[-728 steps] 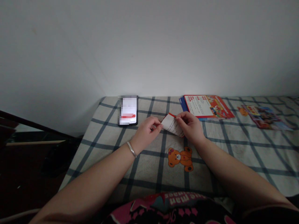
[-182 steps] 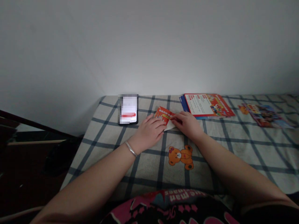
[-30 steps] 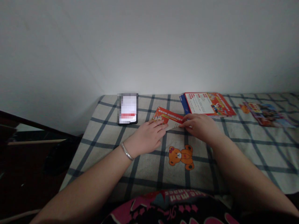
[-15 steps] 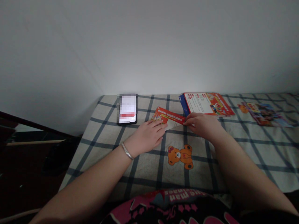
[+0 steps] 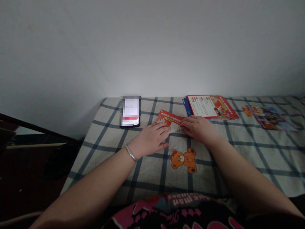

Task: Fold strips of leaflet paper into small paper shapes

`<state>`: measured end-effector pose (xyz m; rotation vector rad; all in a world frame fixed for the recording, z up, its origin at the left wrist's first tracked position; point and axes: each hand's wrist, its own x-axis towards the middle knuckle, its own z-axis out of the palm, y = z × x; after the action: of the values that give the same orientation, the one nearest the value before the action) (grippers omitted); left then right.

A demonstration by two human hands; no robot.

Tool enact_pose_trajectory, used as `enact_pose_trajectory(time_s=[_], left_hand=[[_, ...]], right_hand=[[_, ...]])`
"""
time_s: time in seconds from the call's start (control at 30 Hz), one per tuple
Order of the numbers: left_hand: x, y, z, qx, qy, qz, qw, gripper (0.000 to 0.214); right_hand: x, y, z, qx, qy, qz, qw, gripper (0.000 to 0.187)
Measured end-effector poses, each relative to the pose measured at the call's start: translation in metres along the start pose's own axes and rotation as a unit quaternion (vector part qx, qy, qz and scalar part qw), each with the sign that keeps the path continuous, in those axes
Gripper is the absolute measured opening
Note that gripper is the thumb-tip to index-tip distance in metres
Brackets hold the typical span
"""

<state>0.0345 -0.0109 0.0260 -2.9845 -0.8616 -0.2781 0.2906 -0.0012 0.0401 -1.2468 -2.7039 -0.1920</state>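
A red and white printed leaflet [image 5: 170, 116], partly folded over, lies on the checked cloth [image 5: 143, 171] in front of me. My left hand [image 5: 154, 136] lies flat on its left part, fingers stretched and the thumb apart, a silver bangle on the wrist. At the leaflet's right part, my right hand [image 5: 199, 128] rests with bent fingers close together, pressing on the paper. The leaflet's right end is hidden under these fingers. Just behind the right hand is a stack of similar leaflets [image 5: 202, 106], with a blue edge showing at its left.
A phone [image 5: 130, 111] with a lit, blurred screen lies left of the leaflet. Further right is a colourful picture leaflet [image 5: 274, 117]. A bear print [image 5: 184, 160] decorates the cloth near me. The white wall [image 5: 152, 47] rises behind the table; its left edge drops to a dark area.
My right hand has moved left along the leaflet, covering more of its right end. The left thumb has spread a little away from the fingers. The phone and stack stay put.
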Motion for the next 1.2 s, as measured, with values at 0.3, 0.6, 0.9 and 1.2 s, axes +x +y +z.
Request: enact_pose_trajectory(time_s=[0.3,0.6,0.9,1.2], left_hand=[[0.0,-0.004,0.009,-0.026,0.049,-0.029,0.998,0.029],[0.004,-0.006,0.007,0.003,0.107,-0.02,0.994,0.015],[0.005,-0.001,0.006,0.041,0.132,-0.038,0.99,0.022],[0.002,-0.005,0.005,0.05,0.159,-0.069,0.984,0.015]], right_hand=[[0.004,-0.008,-0.001,-0.068,0.009,-0.034,0.997,0.013],[0.003,-0.023,0.003,0.05,0.096,-0.033,0.994,0.019],[0.006,-0.03,0.008,0.128,0.159,-0.043,0.978,0.013],[0.006,-0.018,0.011,0.188,0.151,-0.029,0.97,0.007]])
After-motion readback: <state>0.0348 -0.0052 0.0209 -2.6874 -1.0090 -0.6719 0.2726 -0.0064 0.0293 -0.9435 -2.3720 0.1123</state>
